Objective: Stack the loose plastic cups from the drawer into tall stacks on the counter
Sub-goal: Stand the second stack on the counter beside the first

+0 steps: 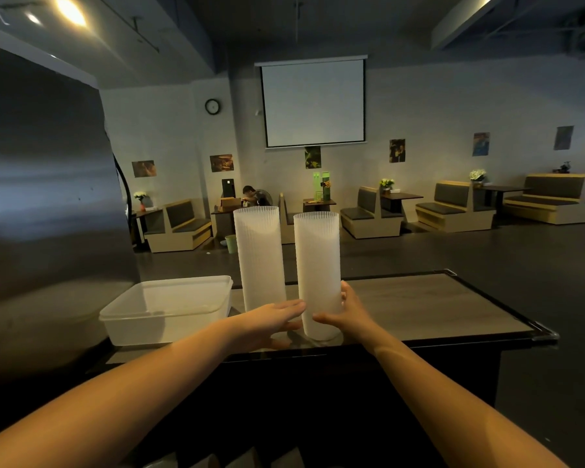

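Note:
Two tall stacks of translucent white plastic cups stand upright on the counter (pixel 419 305). The left stack (pixel 259 255) is a little farther back. The right stack (pixel 318 265) stands near the front edge. My right hand (pixel 347 314) wraps round the lower part of the right stack, thumb in front, fingers behind. My left hand (pixel 271 320) reaches in from the left with straight fingers that touch the base of the right stack, in front of the left stack's foot.
A clear plastic tub (pixel 166 309) sits on the counter's left end. A steel appliance wall (pixel 48 197) rises at the left. Cup rims (pixel 237 459) show at the bottom edge, below the counter. Beyond lie booths and a seated person (pixel 254 195).

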The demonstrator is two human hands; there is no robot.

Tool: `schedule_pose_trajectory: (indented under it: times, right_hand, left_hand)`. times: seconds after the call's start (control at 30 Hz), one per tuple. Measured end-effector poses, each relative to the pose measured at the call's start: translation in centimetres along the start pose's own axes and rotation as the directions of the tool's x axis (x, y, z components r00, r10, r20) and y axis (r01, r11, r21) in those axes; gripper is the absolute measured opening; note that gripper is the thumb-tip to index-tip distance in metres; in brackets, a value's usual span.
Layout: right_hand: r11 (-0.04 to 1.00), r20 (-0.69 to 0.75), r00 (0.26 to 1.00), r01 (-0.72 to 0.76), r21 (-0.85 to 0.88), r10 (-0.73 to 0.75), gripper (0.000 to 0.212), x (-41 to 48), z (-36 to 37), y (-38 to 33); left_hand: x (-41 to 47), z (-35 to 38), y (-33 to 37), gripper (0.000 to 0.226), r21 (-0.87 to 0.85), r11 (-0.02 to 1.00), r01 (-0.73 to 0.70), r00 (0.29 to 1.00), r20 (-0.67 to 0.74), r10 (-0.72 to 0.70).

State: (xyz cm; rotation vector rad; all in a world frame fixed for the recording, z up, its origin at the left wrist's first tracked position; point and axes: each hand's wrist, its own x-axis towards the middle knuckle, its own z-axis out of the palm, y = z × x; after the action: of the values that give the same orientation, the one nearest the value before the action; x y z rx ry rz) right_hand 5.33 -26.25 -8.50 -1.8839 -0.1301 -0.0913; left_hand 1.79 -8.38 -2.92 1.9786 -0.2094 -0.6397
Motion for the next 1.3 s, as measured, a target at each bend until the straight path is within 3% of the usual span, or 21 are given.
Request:
schedule_pose_trajectory:
  times: [0.1, 0.23, 0.4, 0.67, 0.9, 1.13, 1.3]
  right_hand:
    - [0.999, -0.059, 0.998, -0.036, -0.015, 0.035, 0.107, 0.0, -0.2, 0.4]
    - [0.999, -0.092, 0.995, -0.038, 0.028, 0.041, 0.104, -0.8, -0.3, 1.1]
    - [0.986, -0.169, 0.984, -0.025, 0.166, 0.053, 0.092, -3.7, 0.2, 1.4]
    - [0.994, -0.143, 0.986, 0.092, 0.053, -0.084, 0.065, -9.4, 3.8, 2.3]
    - [0.995, 0.004, 1.0, 0.002, -0.095, -0.002, 0.056, -11.8, 7.6, 5.4]
    - [0.949, 0.029, 0.967, -0.244, -0.202, 0.255, 0.05, -13.0, 11.1, 9.9]
    - [0.904, 0.074, 0.936, -0.308, -0.297, 0.343, 0.052, -12.9, 12.6, 11.7]
  left_hand:
    - [-0.4, -0.2, -0.4, 0.057, -0.001, 1.0, -0.005, 1.0, -0.003, 0.005]
    - [-1.0, -0.7, -0.9, 0.058, -0.038, 0.999, -0.016, 1.0, -0.007, 0.016]
    - [-2.4, -1.1, -2.0, 0.063, -0.122, 0.992, -0.035, 0.999, -0.013, 0.033]
    - [-6.0, -0.2, -7.1, 0.059, -0.175, 0.98, -0.094, 0.996, -0.019, 0.092]
    - [-9.0, 0.3, -11.7, 0.071, -0.242, 0.966, -0.087, 0.995, -0.065, 0.073]
    - [-12.0, 0.2, -16.8, 0.071, -0.288, 0.957, -0.047, 0.995, -0.098, 0.019]
    - [-13.8, 0.4, -19.0, 0.075, -0.301, 0.953, -0.024, 0.991, -0.135, -0.017]
